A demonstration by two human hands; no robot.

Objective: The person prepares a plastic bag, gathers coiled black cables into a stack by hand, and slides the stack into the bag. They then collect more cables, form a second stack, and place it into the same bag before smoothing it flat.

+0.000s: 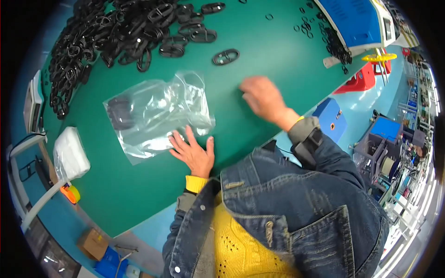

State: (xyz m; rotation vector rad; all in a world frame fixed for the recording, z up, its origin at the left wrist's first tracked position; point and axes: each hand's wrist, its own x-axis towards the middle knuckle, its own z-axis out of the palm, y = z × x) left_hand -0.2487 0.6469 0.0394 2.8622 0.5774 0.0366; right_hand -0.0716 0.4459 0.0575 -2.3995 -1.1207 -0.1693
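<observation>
My left hand (pixel 192 154) lies with fingers spread on the lower right edge of a clear plastic bag (pixel 157 109) on the green table. A dark bundle (pixel 120 113) shows through the bag's left end. My right hand (pixel 264 98) is over the table to the right of the bag, blurred by motion. Its fingers look curled, and their undersides are hidden, so I cannot tell whether they hold anything. Beyond that hand, a single coiled black cable (pixel 225 57) lies apart from a large heap of coiled black cables (pixel 134 32) at the far left.
Small black rings (pixel 305 28) and a dark pile of them (pixel 337 46) lie at the far right, beside a blue and white machine (pixel 354 23). A white plastic-wrapped pack (pixel 72 154) sits at the left edge, above an orange and yellow tape roll (pixel 70 193).
</observation>
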